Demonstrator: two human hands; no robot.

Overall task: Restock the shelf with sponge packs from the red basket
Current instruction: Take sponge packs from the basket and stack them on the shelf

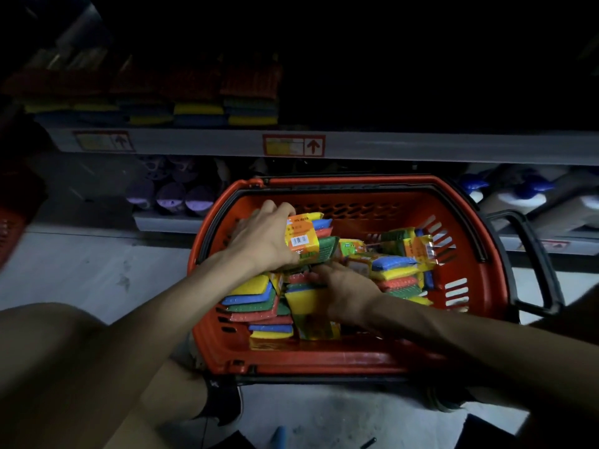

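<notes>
A red basket (pixel 350 358) with black handles stands on the floor below the shelf (pixel 201 142). It holds several sponge packs (pixel 393 268) in yellow, blue, green and red. My left hand (pixel 259 238) grips a sponge pack (pixel 306 239) with an orange label, lifted a little above the pile. My right hand (pixel 346 288) is down among the packs, fingers curled on a yellow-faced pack (pixel 303 301). Stacked sponge packs (pixel 197 108) lie on the shelf's left part; the right part is dark.
Purple round items (pixel 171 196) sit on the lower shelf at the left, white bottles with blue caps (pixel 525 189) at the right. My knee (pixel 48 351) is at the lower left and a black shoe (pixel 223 400) rests by the basket's near edge. Grey floor (pixel 97 264) lies left of the basket.
</notes>
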